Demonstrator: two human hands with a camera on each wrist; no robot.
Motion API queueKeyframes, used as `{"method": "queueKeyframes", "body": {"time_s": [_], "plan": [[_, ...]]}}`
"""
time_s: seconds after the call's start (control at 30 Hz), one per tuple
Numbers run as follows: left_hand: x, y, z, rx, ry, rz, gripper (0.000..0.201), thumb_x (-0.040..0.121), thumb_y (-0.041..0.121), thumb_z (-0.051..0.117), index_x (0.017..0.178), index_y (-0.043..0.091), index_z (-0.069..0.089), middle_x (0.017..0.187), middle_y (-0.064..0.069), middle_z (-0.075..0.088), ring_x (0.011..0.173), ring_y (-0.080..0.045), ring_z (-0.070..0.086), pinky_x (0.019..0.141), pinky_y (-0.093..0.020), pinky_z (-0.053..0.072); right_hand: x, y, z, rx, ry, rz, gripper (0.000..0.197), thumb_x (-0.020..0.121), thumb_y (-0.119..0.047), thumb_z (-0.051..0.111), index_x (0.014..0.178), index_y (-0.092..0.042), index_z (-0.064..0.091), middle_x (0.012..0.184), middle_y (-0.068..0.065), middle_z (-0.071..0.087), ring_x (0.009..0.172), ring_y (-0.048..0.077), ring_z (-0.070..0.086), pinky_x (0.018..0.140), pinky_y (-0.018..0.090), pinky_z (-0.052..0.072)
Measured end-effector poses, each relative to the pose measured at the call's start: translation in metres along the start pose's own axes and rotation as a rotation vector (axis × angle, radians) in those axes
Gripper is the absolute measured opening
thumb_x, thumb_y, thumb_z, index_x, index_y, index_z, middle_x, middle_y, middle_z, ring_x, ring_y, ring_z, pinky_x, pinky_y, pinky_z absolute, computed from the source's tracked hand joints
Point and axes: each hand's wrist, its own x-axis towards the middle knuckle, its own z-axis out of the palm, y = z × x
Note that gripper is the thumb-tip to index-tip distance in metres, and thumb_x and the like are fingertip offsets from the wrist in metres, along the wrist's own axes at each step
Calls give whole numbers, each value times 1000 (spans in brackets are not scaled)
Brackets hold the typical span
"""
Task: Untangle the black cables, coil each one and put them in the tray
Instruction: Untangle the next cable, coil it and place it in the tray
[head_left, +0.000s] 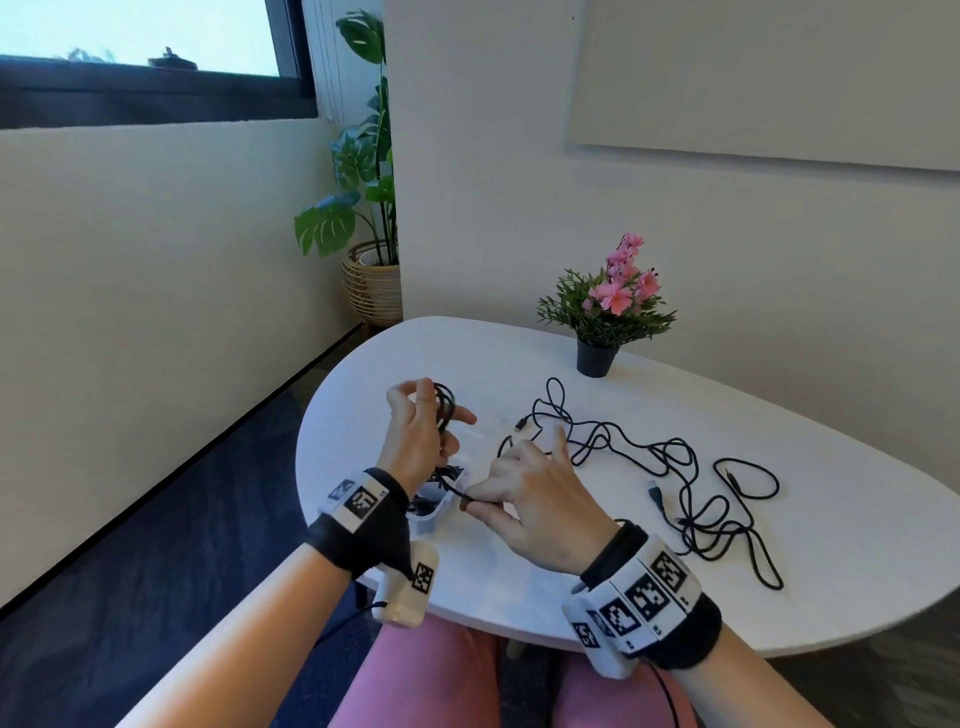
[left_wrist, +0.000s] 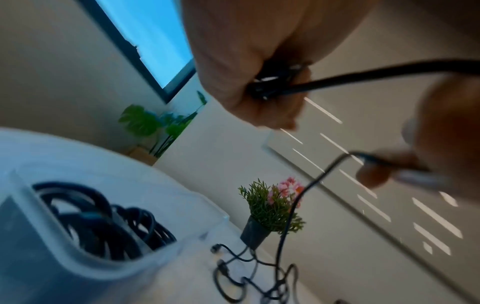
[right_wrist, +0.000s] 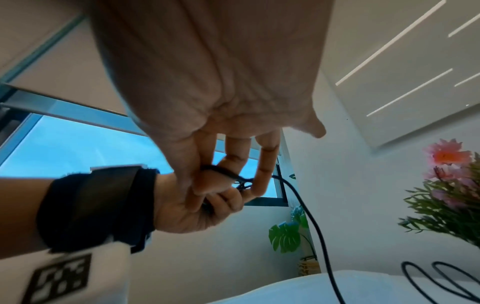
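Note:
My left hand (head_left: 423, 431) is raised over the table's left end and grips a small coil of black cable (head_left: 444, 410). In the left wrist view the fingers (left_wrist: 246, 82) close round the same coil (left_wrist: 272, 86). My right hand (head_left: 524, 499) pinches that cable's free length (head_left: 457, 491) between thumb and fingers, just right of the left wrist; the right wrist view shows this pinch on the cable (right_wrist: 226, 174). Below the hands stands a clear plastic tray (head_left: 434, 517) (left_wrist: 124, 269) with coiled black cables (left_wrist: 109, 226) in it. More tangled black cables (head_left: 670, 457) lie on the table to the right.
A small potted plant with pink flowers (head_left: 605, 312) stands at the back of the white rounded table (head_left: 831, 519). A large leafy plant in a wicker basket (head_left: 371, 280) is on the floor by the wall. The table's near edge is just above my lap.

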Motion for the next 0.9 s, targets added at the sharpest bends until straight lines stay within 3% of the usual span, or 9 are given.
{"method": "queueKeyframes", "body": {"time_s": [0.1,0.2,0.3,0.37,0.43,0.53,0.6,0.7,0.9], "plan": [[-5,11,-4,-221,-100,-61,41,104,33,24,108,0,47,78,-7,72,41,-11,47,41,-19,39,-2,9,-5,-84,30,68,23,93,-41,51,101,-32,70,94,-8,62,104,21,48,108,68,1],[-8,17,-7,-359,-160,-82,30,104,27,29,98,6,50,85,-14,72,56,-16,63,60,-26,57,-3,24,-11,-126,31,241,26,95,-43,46,106,-35,68,101,-12,61,109,19,45,110,65,3],[-10,18,-4,-289,-188,-41,30,104,22,30,99,3,54,93,-14,70,78,-20,69,77,-32,58,2,34,-13,-47,38,300,25,96,-41,44,104,-32,66,98,-13,60,107,15,44,112,60,8],[-8,18,2,-131,-143,31,29,103,22,33,96,7,57,93,-6,65,89,-19,64,83,-32,53,4,35,-9,199,126,284,17,93,-31,50,99,-27,66,91,-10,62,99,14,51,109,52,25],[-9,18,7,35,-136,140,27,102,23,35,88,15,57,81,-3,55,80,-15,53,75,-29,46,7,26,-9,551,177,308,11,89,-25,58,99,-22,63,76,-9,57,82,12,54,87,35,43],[-14,17,15,122,-192,214,25,101,23,38,83,19,55,66,1,42,57,-5,39,55,-18,34,13,14,-7,719,177,355,36,79,-44,69,105,-21,58,68,-12,45,63,4,46,61,16,37],[-17,19,19,72,-204,187,24,101,23,39,83,17,53,64,1,41,53,-3,38,51,-14,34,16,12,-4,631,177,345,42,77,-49,70,107,-22,60,64,-18,46,60,-2,45,56,12,34],[-17,21,21,64,-219,181,25,102,19,38,82,14,52,66,-1,44,56,-5,42,54,-14,39,20,14,1,607,216,326,26,82,-41,68,99,-22,65,56,-32,52,56,-9,47,55,9,35],[-18,25,23,32,-233,91,30,103,15,30,78,13,46,68,1,43,61,-9,42,58,-19,40,25,20,2,857,280,355,16,92,-15,58,78,-14,64,57,-16,56,53,-6,50,56,9,36]]}}
